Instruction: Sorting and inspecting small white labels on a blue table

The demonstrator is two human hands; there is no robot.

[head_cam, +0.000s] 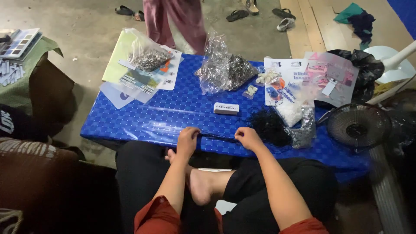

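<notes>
My left hand (187,141) and my right hand (248,138) rest at the near edge of a low table with a blue patterned cover (173,112). Between them a thin black cord (218,137) is stretched, each hand pinching one end. The cord runs right into a tangled heap of black cord (271,125) beside my right hand. A small white box (226,108) lies just beyond the hands. I sit cross-legged, one bare foot (199,184) under my arms.
Clear bags of small metal parts (149,56) (225,69) sit at the back, with printed sheets (134,80), packets (329,78) and small white pieces (266,78). A small black fan (359,125) stands at right. A person's legs (175,21) stand beyond the table; sandals lie on the floor.
</notes>
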